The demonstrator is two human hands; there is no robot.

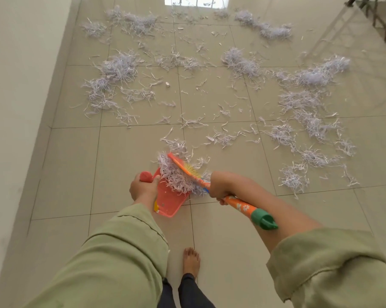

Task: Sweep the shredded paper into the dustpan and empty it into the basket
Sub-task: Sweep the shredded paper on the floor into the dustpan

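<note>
paper: shredded paper (238,63) strewn over floor (132,152), one clump in dustpan (169,201); light, soft, clingy
dustpan: left hand (143,187) grips its handle
broom: right hand (218,190) clamped on broom (243,206) shaft, best hold
writing: none readable, flower print probably

Red dustpan (168,202) tilted, holding shredded paper (176,176); orange brush (188,171) pressing it; more strewn across floor.
</note>
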